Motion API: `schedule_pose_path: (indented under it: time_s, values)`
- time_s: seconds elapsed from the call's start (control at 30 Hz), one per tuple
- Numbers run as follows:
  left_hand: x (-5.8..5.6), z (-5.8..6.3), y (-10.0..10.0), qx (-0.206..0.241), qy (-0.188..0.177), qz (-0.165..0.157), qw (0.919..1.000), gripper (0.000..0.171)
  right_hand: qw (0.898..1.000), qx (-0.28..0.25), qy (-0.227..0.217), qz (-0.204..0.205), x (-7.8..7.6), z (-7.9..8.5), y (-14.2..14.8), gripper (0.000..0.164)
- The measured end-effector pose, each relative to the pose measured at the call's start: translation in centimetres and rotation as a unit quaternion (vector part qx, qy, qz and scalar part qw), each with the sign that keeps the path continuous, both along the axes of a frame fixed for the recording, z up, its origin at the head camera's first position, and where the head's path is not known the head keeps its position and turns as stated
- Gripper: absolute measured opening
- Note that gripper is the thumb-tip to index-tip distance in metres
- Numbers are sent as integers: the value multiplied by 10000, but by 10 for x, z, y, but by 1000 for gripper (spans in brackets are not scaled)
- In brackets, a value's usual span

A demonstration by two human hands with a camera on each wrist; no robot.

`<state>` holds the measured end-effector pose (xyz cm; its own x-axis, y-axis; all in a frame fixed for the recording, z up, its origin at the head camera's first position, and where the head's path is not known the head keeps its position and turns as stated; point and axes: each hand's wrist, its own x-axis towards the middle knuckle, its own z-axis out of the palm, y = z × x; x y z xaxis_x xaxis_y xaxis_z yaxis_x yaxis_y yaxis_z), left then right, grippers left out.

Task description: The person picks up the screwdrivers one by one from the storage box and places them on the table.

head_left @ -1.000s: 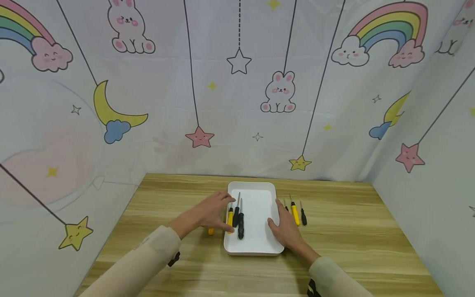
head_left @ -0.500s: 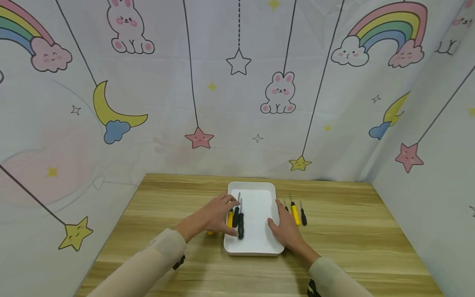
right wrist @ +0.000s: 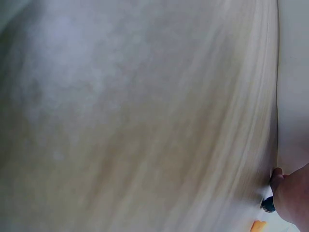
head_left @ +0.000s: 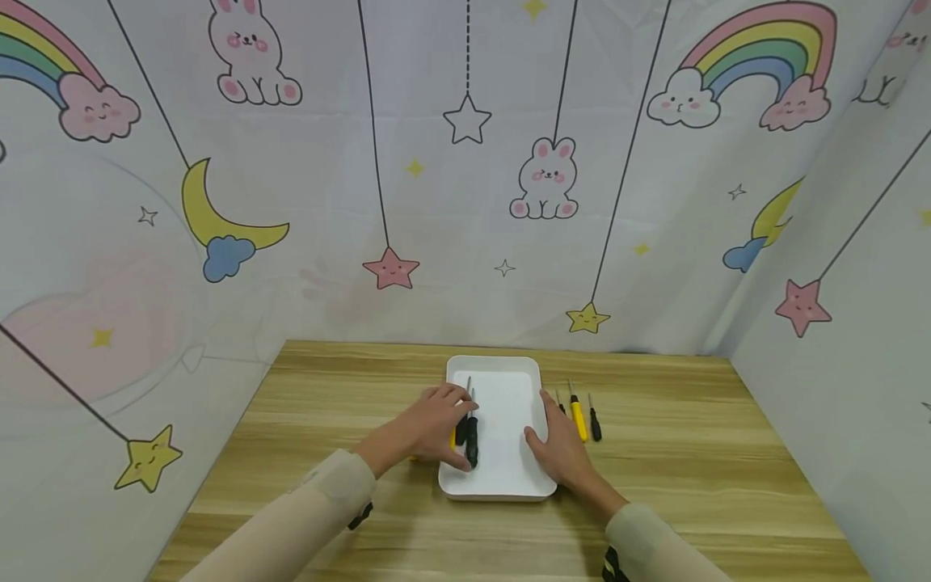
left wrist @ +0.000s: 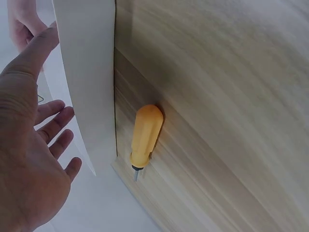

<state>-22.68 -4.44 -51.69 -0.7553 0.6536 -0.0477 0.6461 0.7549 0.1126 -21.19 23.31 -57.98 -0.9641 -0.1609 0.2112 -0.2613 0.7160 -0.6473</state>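
A white tray (head_left: 502,482) lies on the wooden table. Over its left side reaches my left hand (head_left: 434,422), thumb and fingers spread above screwdrivers lying inside. A black-handled screwdriver (head_left: 472,446) shows between thumb and fingertips; another black-handled one (head_left: 461,432) and a yellow one are partly covered by the hand. In the left wrist view, the spread fingers hold nothing beside the tray wall (left wrist: 91,72). My right hand (head_left: 562,446) holds the tray's right edge, thumb inside the rim and fingers along the outer wall.
Right of the tray lie a yellow screwdriver (head_left: 579,420), a black one (head_left: 596,426) and another dark one (head_left: 561,406) partly behind the right hand. A yellow-handled screwdriver (left wrist: 147,130) lies left of the tray. A printed cloth (head_left: 502,307) hangs behind the table (head_left: 691,453).
My left hand has shifted right, farther over the tray, from the yellow screwdriver towards the black-handled ones. The right hand and the tray have stayed in place.
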Motion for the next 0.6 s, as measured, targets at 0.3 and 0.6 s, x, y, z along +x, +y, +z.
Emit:
schedule_pose_path:
  time_s: [0.3, 0.6]
  values:
    - [-1, -2, 9, -355, 24, 78, 9993, 98, 10000, 15, 23, 30, -1, -1, 0, 76]
    - [-2, -9, 13, -572, 131, 74, 9982, 98, 10000, 9, 5, 3, -1, -2, 1, 76]
